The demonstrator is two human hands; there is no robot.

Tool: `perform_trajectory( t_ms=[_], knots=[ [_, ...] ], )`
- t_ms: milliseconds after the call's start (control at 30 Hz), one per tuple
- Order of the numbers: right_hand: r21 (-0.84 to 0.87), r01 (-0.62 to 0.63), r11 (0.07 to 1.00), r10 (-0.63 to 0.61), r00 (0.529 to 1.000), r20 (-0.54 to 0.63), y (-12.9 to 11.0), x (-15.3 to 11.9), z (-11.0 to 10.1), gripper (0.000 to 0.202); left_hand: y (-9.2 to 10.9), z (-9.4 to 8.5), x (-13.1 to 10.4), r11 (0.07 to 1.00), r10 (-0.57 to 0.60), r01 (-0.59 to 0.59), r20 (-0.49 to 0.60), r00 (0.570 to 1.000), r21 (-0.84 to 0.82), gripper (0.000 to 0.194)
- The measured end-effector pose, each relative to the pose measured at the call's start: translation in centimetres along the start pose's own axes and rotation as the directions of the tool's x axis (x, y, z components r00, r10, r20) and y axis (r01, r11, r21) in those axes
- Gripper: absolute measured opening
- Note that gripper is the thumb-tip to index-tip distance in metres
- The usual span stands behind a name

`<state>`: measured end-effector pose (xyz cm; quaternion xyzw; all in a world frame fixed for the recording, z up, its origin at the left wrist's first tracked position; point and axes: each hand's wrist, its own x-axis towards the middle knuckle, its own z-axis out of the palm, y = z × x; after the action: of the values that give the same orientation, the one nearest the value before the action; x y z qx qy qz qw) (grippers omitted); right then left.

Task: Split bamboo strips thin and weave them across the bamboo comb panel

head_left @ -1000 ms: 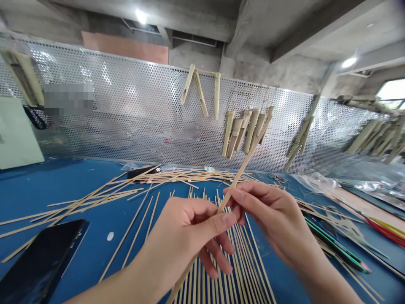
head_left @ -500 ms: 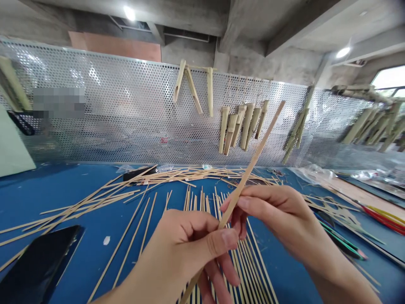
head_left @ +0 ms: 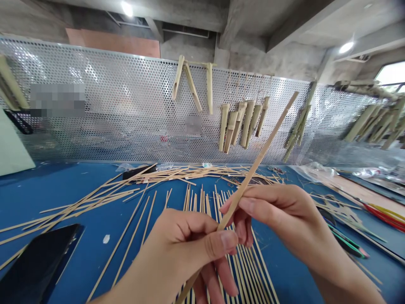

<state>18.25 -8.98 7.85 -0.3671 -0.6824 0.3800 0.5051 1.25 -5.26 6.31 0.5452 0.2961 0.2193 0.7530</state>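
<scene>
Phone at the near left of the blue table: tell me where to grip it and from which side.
Take the phone by its two long edges, from above. It lies flat, screen up, so no face gives purchase; its right edge is bare, with only loose strips nearby.

Left hand (head_left: 186, 249) enters from 7 o'clock, forearm low in frame, back of hand toward camera, fingers curled in, thumb stretched toward 3 o'clock and pressed against the index. Right hand (head_left: 278, 211) enters from 5 o'clock, forearm angled up toward 10 o'clock, index extended toward 9 o'clock over the thumb, other fingers tucked under. Both pinch closed, fingertips nearly meeting at frame centre, right slightly higher than left.
</scene>
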Motion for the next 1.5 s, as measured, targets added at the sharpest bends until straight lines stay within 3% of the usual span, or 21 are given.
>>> perform_trajectory(
  t_ms=[133, 267, 400, 500, 567, 700, 767, 867, 933, 1000, 1100, 1167, 1233, 1367, 1433, 1500],
  knots=[
    [0.023, 0.004, 1.0, -0.002, 0.998, -0.067, 0.4, 0.2, 0.5, 0.027, -0.6, 0.0, 0.2, 0.998, -0.023, 0.025, 0.045, 0.999, -0.061, 0.024],
    [0.016, -0.071, 0.997, 0.072, 0.991, -0.114, 0.9, 0.5, 0.6, 0.029, -0.6, 0.1, 0.4, 0.988, 0.016, 0.0, 0.1, 0.995, -0.155, 0.023],
    [0.081, -0.079, 0.994, 0.091, 0.985, -0.147, 1.0, 0.9, 0.3, 0.03, 0.2, -0.8, 0.2, 0.976, 0.211, -0.217, 0.16, 0.964, 0.02, 0.031],
    [0.023, -0.084, 0.996, 0.086, 0.993, -0.083, 0.3, 1.6, 0.4, 0.028, 1.2, -2.2, 0.2, 0.858, 0.46, -0.449, 0.015, 0.888, 0.25, 0.023],
    [-0.087, -0.122, 0.989, 0.125, 0.992, 0.026, -0.4, 2.4, 1.0, 0.026, 1.8, -2.9, 0.2, 0.793, 0.562, -0.513, -0.071, 0.824, 0.329, 0.023],
    [-0.277, -0.131, 0.952, 0.183, 0.969, 0.169, -1.6, 4.3, 2.6, 0.024, 2.6, -3.6, 0.0, 0.791, 0.578, -0.555, -0.018, 0.816, 0.256, 0.012],
    [-0.308, -0.128, 0.943, 0.186, 0.968, 0.168, -1.7, 5.1, 3.3, 0.026, 2.8, -3.7, -0.2, 0.782, 0.604, -0.573, -0.072, 0.794, 0.247, 0.015],
    [-0.28, -0.146, 0.949, 0.186, 0.975, 0.12, -1.2, 5.6, 3.9, 0.026, 3.3, -3.9, -0.8, 0.714, 0.696, -0.622, -0.231, 0.68, 0.32, 0.014],
    [-0.257, -0.174, 0.951, 0.204, 0.974, 0.096, -0.7, 5.5, 4.1, 0.024, 3.6, -4.2, -1.2, 0.67, 0.741, -0.646, -0.279, 0.61, 0.366, 0.012],
    [-0.253, -0.204, 0.946, 0.232, 0.969, 0.085, -0.2, 5.4, 4.4, 0.023, 3.8, -4.4, -1.6, 0.649, 0.76, -0.656, -0.295, 0.579, 0.385, 0.01],
    [-0.31, -0.205, 0.928, 0.231, 0.972, 0.049, 0.1, 5.3, 4.2, 0.024, 3.8, -4.6, -1.9, 0.686, 0.727, -0.63, -0.304, 0.616, 0.364, 0.01],
    [-0.488, -0.22, 0.845, 0.212, 0.975, -0.074, 0.2, 5.3, 2.8, 0.027, 3.8, -4.6, -1.8, 0.71, 0.703, -0.614, -0.304, 0.643, 0.344, 0.01],
    [-0.684, -0.296, 0.666, 0.164, 0.953, -0.253, 0.5, 5.1, 0.1, 0.03, 3.7, -4.6, -1.7, 0.72, 0.693, -0.606, -0.302, 0.655, 0.338, 0.01],
    [-0.774, -0.454, 0.441, 0.155, 0.888, -0.433, 2.5, 4.0, -6.2, 0.02, 3.8, -4.4, -1.6, 0.725, 0.683, -0.579, -0.285, 0.672, 0.372, 0.013],
    [-0.774, -0.481, 0.412, 0.125, 0.871, -0.475, 3.3, 3.3, -7.4, 0.006, 3.8, -4.2, -1.5, 0.721, 0.682, -0.569, -0.261, 0.683, 0.395, 0.016],
    [-0.771, -0.449, 0.451, 0.116, 0.886, -0.449, 3.4, 2.9, -6.5, 0.022, 3.6, -4.1, -1.3, 0.713, 0.684, -0.567, -0.23, 0.692, 0.412, 0.018]
  ],
)
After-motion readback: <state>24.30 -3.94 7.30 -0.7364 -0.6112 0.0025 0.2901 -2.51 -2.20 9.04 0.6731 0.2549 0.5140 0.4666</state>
